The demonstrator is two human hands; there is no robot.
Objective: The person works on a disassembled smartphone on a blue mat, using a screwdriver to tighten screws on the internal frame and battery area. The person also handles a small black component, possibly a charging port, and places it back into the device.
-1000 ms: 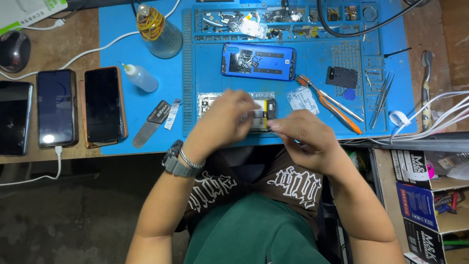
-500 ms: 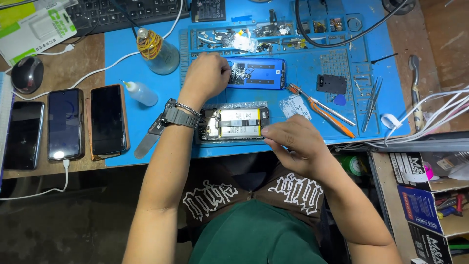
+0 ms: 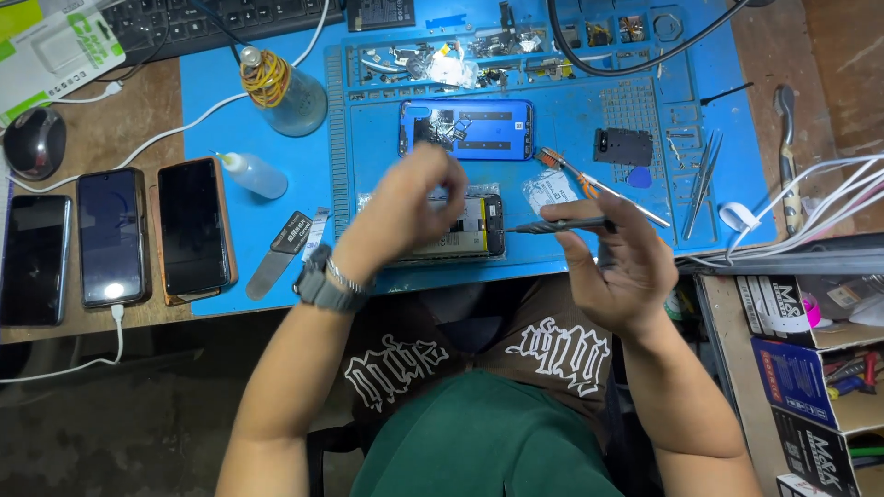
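- head view: left hand [image 3: 405, 216], fingers pinched narrow on something too small to tell, hovers over the opened phone [image 3: 460, 230] near the blue mat's [image 3: 387, 138] front edge.
- right hand [image 3: 612, 262] holds a slim screwdriver [image 3: 552, 224], tip at the phone's right end.
- open mat lies between the phone and the blue back cover [image 3: 467, 129].
- half a second ago the left hand reached the back cover; it has drawn back.

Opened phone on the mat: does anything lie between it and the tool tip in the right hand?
The left hand hovers over the opened phone, hiding its left part. The right hand holds a thin tool whose tip already reaches the phone's right end; nothing visible lies between.
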